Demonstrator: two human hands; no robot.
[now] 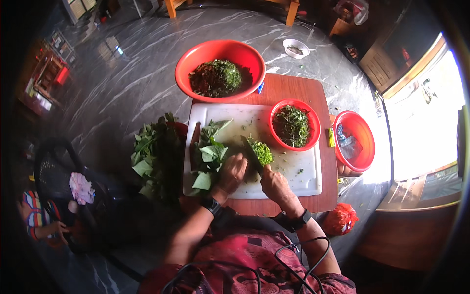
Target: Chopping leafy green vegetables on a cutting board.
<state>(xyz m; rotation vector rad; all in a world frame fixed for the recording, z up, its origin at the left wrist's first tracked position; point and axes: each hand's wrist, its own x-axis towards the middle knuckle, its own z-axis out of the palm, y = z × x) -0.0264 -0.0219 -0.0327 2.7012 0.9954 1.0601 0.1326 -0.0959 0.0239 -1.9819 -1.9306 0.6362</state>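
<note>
My right hand (278,186) grips the handle of a kitchen knife (251,154), its dark blade slanting up and left over a white cutting board (293,180). Against the blade's right side lies a small heap of finely chopped green stems (263,153). Fingers curled, my left hand (234,172) presses on a bunch of leafy greens (212,152) just left of the knife; the part under my fingers is hidden. A small red basin (271,123) of chopped leaves sits on the board's upper right. Beyond the board stands a large red basin (181,79) holding more chopped greens.
The board rests on a reddish-brown wooden table (293,88). Uncut leafy greens (147,161) are piled left of it. To the right are a red bucket (369,147) and a tied red plastic bag (342,219). Cables (325,239) cross my lap. Another person's arm (46,230) shows far left.
</note>
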